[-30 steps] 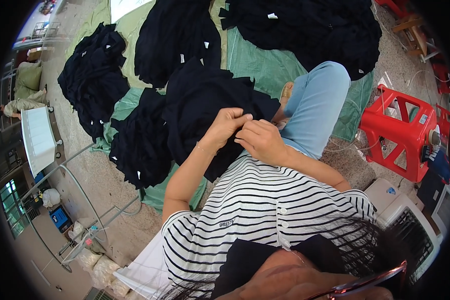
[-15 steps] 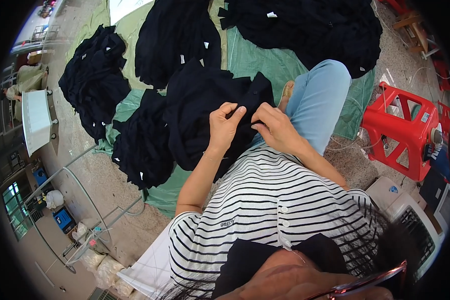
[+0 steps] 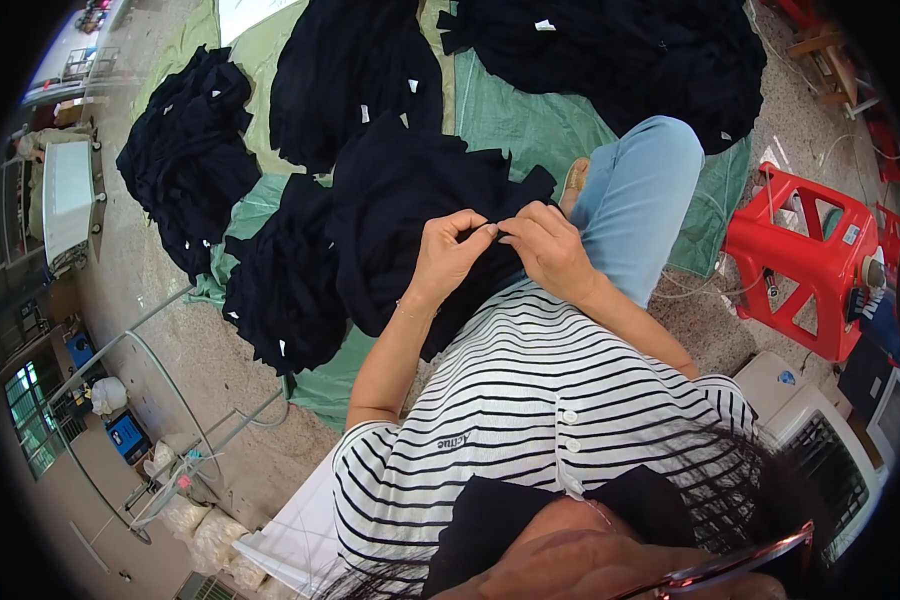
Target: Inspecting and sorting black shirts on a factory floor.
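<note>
Across my lap and knee lies a dark navy garment (image 3: 400,200), bunched and folded. My left hand (image 3: 450,255) pinches its edge between thumb and fingertips. Right beside it, my right hand (image 3: 550,250) pinches the same cloth, with the two sets of fingertips almost touching. The small spot of fabric between the fingertips is too dark to make out. A corner of the garment sticks out beyond my right hand. Next to the garment on the left rests another dark heap of clothes (image 3: 285,285).
More dark garment piles (image 3: 355,80) with small white labels lie on green and yellowish sheeting (image 3: 530,115). A red plastic stool (image 3: 805,260) stands at my right. A metal tube frame (image 3: 185,400) is at my left, with a white cart (image 3: 67,200) farther off.
My hands have come closer together, fingertips now meeting at the cloth. The garment's upright corner near my right hand has folded down and shifted right.
</note>
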Motion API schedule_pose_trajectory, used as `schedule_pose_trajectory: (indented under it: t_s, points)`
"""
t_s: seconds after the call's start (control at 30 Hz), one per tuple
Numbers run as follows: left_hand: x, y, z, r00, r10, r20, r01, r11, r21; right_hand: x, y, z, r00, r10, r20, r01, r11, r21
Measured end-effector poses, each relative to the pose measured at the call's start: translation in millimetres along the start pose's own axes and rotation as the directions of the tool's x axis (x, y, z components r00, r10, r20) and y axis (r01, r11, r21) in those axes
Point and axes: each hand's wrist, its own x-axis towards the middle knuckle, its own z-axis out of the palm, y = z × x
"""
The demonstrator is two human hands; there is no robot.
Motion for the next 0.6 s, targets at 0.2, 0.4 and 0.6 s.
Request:
schedule_pose_trajectory:
  t_s: [0.2,0.4,0.6]
  points:
    - [0.4,-9.3,5.1,0.992,-0.121,-0.043,0.110,0.973,-0.204,-0.7,1.8,0.5,0.999,-0.010,-0.045,0.012,0.999,0.029]
    - [-5.7,-11.1,-0.4,0.991,0.130,0.014,-0.130,0.983,0.128,-0.5,1.2,0.6,0.996,0.088,0.003,-0.087,0.983,0.163]
    - [-12.2,-4.9,0.8,0.970,0.243,-0.013,-0.229,0.932,0.281,-2.6,6.7,1.8,0.995,0.101,0.005,-0.100,0.974,0.205]
